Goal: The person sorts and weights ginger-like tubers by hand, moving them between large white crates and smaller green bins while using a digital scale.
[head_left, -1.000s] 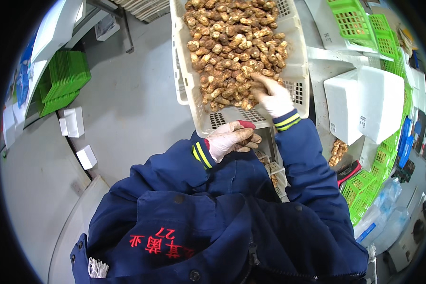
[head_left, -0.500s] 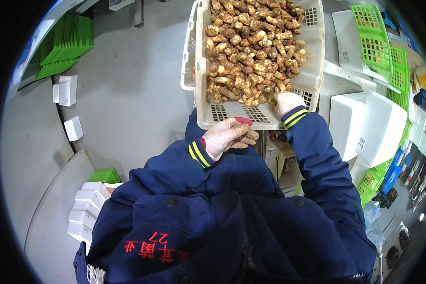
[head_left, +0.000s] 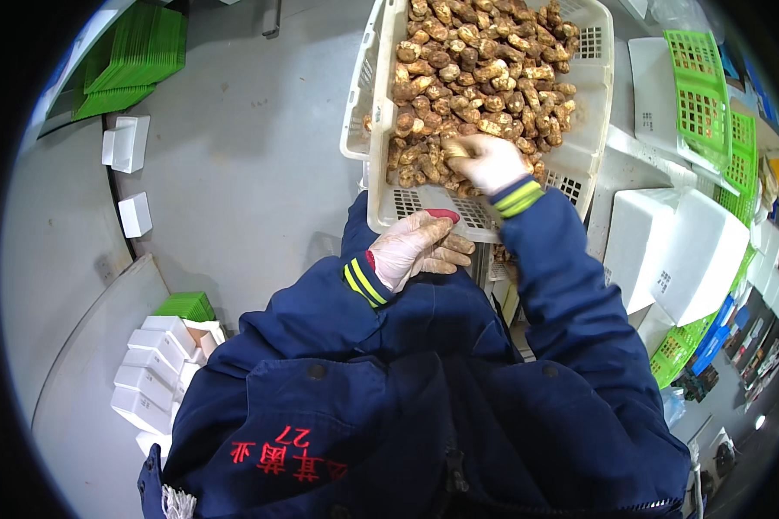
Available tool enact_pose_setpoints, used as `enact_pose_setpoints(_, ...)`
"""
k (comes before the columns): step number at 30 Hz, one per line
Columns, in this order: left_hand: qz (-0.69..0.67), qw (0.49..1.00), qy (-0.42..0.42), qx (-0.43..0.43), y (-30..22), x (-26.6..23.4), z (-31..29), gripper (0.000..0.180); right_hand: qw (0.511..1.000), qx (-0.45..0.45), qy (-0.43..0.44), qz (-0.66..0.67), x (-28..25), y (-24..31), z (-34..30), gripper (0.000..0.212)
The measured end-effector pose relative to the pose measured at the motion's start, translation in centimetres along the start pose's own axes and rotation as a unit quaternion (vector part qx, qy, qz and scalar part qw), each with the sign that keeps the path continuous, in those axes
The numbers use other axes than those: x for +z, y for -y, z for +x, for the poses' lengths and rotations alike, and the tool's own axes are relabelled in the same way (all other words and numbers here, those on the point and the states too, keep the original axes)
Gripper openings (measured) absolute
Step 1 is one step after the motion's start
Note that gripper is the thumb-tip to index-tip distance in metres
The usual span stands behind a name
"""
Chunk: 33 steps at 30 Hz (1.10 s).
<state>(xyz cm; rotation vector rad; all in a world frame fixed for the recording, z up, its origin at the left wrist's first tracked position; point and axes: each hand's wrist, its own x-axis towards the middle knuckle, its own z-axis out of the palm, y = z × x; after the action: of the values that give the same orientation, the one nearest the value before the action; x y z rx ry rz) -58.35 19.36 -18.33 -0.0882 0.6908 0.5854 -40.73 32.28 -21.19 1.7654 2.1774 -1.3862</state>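
Stubby brown-and-cream mushrooms [head_left: 493, 82] lie heaped in a white plastic crate [head_left: 593, 112] with slotted walls. Over the near part of the heap is my right hand [head_left: 493, 164], in a thin whitish glove. Its fingertips are closed around a mushroom [head_left: 453, 149], slightly smeared by motion. My left hand [head_left: 415, 248], gloved the same way and soiled at the fingers, rests at the crate's near rim. Its fingers are loosely bent and apart from the thumb, with nothing seen in them. Red shows at the thumb tip and at the wrist.
White boxes [head_left: 701, 251] and green slotted baskets [head_left: 701, 112] stand along the right. Green stacked crates [head_left: 138, 56] sit at the far left, with small white boxes [head_left: 128, 145] on the floor. More white boxes [head_left: 151, 368] are stacked at the lower left.
My right hand has moved left and away from the crate's near right corner, onto the mushrooms. The left hand stays at the rim. The crate appears slightly further right in view.
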Motion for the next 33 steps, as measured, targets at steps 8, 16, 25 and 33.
enact_pose_setpoints(8, -0.156, 0.982, 0.052, 0.088, -0.7, 1.1, -0.3, 0.042, 0.975, 0.023, 0.083, 0.205, -3.4, 3.0, -4.5, 0.04)
enact_pose_setpoints(16, -0.01, 0.999, 0.033, 0.037, -0.6, 0.7, -0.5, 0.04, 0.929, -0.059, -0.011, -0.365, 4.2, 3.2, 5.6, 0.025)
enact_pose_setpoints(25, -0.101, 0.994, -0.011, 0.041, -0.8, 1.1, -0.8, 0.039, 0.997, -0.014, 0.052, -0.055, -0.2, -2.5, 1.4, 0.038)
enact_pose_setpoints(33, -0.337, 0.931, 0.114, 0.088, -1.2, 1.2, -1.0, 0.05, 0.968, 0.066, 0.096, 0.222, -4.6, 2.6, -5.3, 0.039)
